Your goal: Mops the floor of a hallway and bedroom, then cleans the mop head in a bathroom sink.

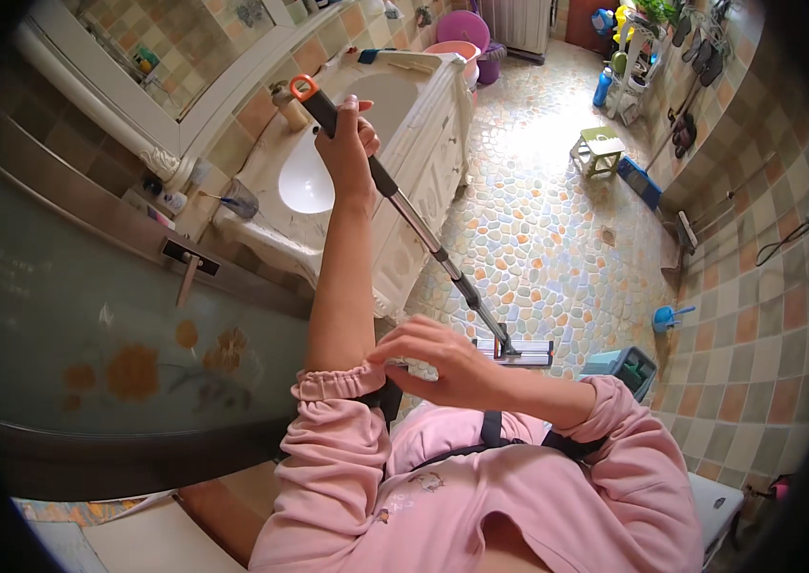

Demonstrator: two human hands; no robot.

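Note:
My left hand is wrapped round the dark grip of a flat mop, just below the orange loop at its top. The silver pole slants down to the right, and the wide mop head rests on the floor. Across my body, my right hand is at the gathered cuff of my pink left sleeve, its fingertips closed on the edge near the forearm. Both sleeves are pushed up toward the elbows.
A cream washbasin cabinet stands left, beside a frosted glass door. Along the right lie a green stool, blue dustpan, blue scoop and grey-blue bucket. Pebble-patterned floor spreads between; basins sit far back.

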